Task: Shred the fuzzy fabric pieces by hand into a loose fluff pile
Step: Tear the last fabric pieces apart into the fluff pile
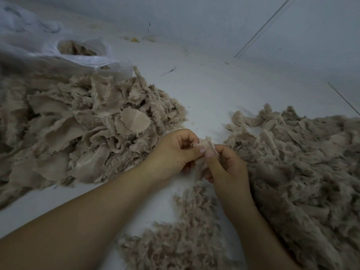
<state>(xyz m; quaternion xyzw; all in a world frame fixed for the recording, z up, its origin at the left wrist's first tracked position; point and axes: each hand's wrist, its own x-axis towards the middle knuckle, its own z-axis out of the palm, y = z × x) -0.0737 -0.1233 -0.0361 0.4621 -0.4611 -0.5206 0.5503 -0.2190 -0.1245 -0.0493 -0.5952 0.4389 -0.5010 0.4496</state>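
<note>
Beige fuzzy fabric, a small scrap [206, 146], is pinched between the left hand [175, 151] and the right hand [227, 166], each gripping it with thumb and curled fingers, the thumbs almost touching above the pale floor [204, 90]. To the left of the hands lies a heap of unshredded fabric pieces [81, 129] with a clear plastic bag [58, 49] beyond it; to the right and just below the hands spreads the loose fluff pile [302, 172].

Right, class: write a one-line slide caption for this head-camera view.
Both hands, left hand and right hand, pinch a fuzzy fabric piece between the unshredded heap and the fluff pile.
</note>
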